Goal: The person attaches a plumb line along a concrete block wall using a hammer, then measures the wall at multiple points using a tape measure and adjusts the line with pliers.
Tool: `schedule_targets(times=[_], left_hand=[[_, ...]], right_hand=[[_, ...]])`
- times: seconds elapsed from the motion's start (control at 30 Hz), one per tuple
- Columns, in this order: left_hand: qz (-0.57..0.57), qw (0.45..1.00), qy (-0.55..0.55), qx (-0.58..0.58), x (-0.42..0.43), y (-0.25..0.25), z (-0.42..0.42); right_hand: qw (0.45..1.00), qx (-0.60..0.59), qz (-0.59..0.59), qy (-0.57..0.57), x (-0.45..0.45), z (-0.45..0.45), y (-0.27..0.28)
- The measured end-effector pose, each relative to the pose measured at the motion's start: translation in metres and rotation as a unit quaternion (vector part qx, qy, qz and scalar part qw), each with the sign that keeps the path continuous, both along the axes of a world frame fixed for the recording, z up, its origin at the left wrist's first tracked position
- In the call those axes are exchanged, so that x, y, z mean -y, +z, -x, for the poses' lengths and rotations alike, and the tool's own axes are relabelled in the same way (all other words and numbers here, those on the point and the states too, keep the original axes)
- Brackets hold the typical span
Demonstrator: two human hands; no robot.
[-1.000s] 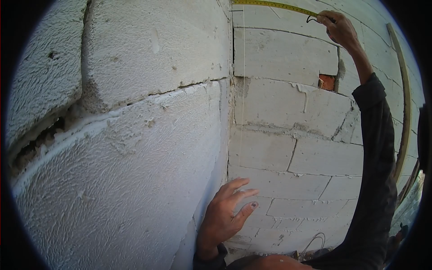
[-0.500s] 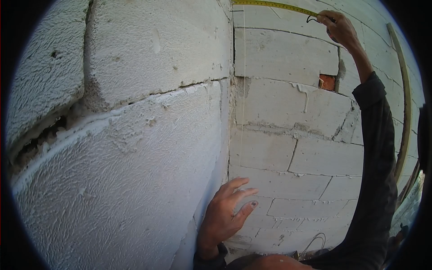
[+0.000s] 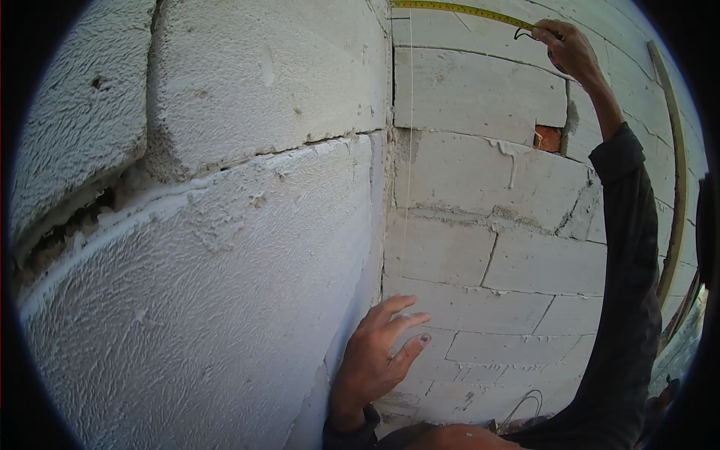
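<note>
High at the right, my right hand [image 3: 571,51] grips a tape measure, whose case is mostly hidden by the fingers. Its yellow blade [image 3: 465,10] stretches leftward along the block wall to the inner corner, and a dark wrist loop [image 3: 523,34] hangs by the hand. A thin pale string [image 3: 409,112] runs down the wall close to the corner. Low in the middle, my left hand [image 3: 381,351] is raised before the corner with its fingers apart and nothing in them.
A rough white block wall [image 3: 217,300] rises close on the left, with a deep gap [image 3: 71,225] in its joint. The facing block wall [image 3: 480,169] has a hole showing red brick [image 3: 547,138]. A wooden batten [image 3: 678,165] leans at the right. A bent wire [image 3: 525,401] lies low down.
The view has shifted very slightly. Both hands and the stretched blade keep practically the same positions.
</note>
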State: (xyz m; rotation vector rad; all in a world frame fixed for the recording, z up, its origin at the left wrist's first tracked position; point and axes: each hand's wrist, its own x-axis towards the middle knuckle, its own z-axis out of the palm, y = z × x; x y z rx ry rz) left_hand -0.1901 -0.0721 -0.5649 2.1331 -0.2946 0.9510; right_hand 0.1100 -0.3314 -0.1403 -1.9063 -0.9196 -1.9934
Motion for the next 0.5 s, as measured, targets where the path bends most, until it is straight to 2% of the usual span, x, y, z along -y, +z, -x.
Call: schedule_targets(times=[0.5], left_hand=[[-0.007,1.0,0.003,-0.002,0.0,-0.001,-0.001]], right_hand=[[1.0,0.002,0.006,-0.002,0.012,-0.015,0.014]])
